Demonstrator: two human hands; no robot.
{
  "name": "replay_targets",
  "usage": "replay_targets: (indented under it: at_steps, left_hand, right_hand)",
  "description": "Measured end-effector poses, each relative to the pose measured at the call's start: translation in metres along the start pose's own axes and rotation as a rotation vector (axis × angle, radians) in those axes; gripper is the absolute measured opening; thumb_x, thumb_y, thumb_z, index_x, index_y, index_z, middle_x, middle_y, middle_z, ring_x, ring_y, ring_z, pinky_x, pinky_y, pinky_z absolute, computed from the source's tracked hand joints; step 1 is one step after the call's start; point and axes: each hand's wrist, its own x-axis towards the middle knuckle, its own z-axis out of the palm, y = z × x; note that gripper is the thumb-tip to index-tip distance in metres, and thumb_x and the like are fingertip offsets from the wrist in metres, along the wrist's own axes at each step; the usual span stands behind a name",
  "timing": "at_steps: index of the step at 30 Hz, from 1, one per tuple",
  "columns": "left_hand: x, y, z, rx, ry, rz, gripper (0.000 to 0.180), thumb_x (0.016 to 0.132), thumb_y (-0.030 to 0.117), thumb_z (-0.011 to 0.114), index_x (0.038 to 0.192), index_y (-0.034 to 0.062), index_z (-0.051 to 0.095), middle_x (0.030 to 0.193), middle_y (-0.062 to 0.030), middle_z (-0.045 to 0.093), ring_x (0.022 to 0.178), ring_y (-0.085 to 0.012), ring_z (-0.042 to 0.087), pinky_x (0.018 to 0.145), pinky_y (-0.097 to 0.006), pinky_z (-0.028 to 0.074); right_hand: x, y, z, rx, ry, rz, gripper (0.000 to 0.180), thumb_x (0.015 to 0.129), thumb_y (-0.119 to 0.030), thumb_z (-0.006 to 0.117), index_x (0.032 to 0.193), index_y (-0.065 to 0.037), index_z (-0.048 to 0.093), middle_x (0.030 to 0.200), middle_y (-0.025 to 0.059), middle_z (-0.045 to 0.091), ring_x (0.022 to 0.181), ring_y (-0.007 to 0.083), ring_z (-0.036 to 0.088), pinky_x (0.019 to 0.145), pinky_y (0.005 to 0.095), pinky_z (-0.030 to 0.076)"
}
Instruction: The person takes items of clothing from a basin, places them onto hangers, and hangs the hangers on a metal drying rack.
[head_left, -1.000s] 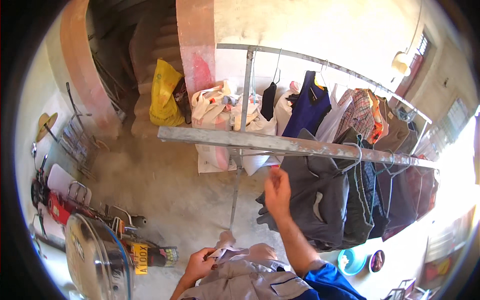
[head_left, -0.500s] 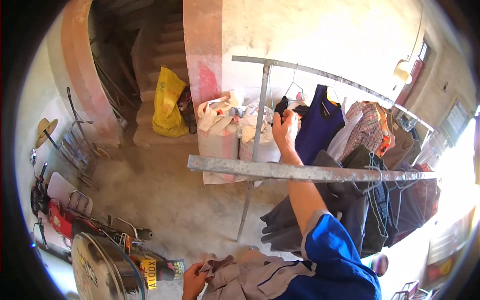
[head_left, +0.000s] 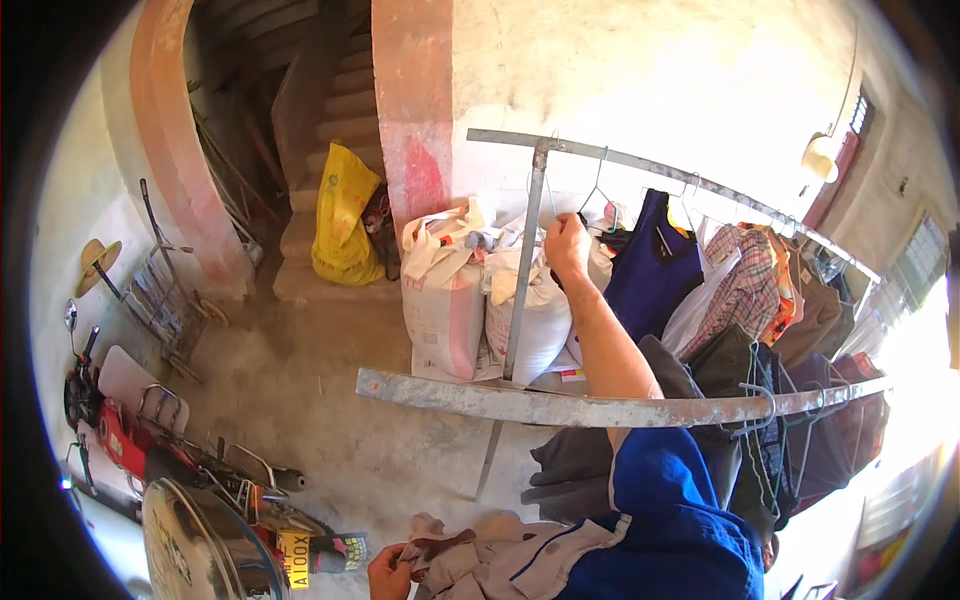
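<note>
My right hand (head_left: pixel 568 243) reaches over the near rail to the far side of the clothes rack, fingers closed beside a wire hanger (head_left: pixel 599 188). A dark garment (head_left: pixel 616 239) hangs just right of it; what the fingers grip is hidden. A navy sleeveless top (head_left: pixel 655 265) hangs further right. Low in the view, my left hand (head_left: pixel 391 573) pinches a crumpled brownish-grey cloth (head_left: pixel 440 545) in front of my grey and blue shirt (head_left: pixel 640 535). Whether that cloth is separate from the shirt, I cannot tell.
The metal clothes rack (head_left: pixel 480 399) carries several garments, including a checked shirt (head_left: pixel 728 290) and dark trousers (head_left: pixel 575 465). Stuffed sacks (head_left: pixel 443 315) stand by the pillar. A yellow bag (head_left: pixel 343 225) rests by the stairs. A red motorcycle (head_left: pixel 125 440) is parked at left.
My right hand has shifted slightly left and down against the hanger, which now shows more fully above it. My left hand still pinches the cloth. The whole view has tilted a little.
</note>
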Motion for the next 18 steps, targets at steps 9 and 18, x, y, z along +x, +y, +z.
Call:
replay_targets:
  at_steps: [9, 18]
  left_hand:
    - [0.011, -0.021, 0.010, 0.078, -0.016, 0.039, 0.043, 0.094, 0.030, 0.058, 0.120, -0.0038, 0.063, 0.108, -0.0171, 0.068, 0.088, -0.0243, 0.067, 0.073, -0.035, 0.055]
    - [0.022, -0.013, 0.024, -0.097, -0.120, -0.057, 0.031, 0.084, -0.004, 0.053, 0.114, -0.0080, 0.063, 0.095, -0.0129, 0.070, 0.075, -0.0180, 0.068, 0.064, -0.030, 0.058]
  right_hand:
    - [0.017, 0.019, 0.008, -0.074, -0.035, 0.039, 0.017, 0.088, -0.013, 0.056, 0.098, 0.000, 0.059, 0.084, 0.0273, 0.067, 0.081, 0.0452, 0.067, 0.074, 0.0502, 0.053]
    - [-0.219, 0.062, -0.038, -0.121, -0.158, 0.164, 0.022, 0.088, -0.011, 0.055, 0.107, -0.002, 0.057, 0.083, 0.0272, 0.065, 0.077, 0.0464, 0.064, 0.069, 0.0549, 0.050]
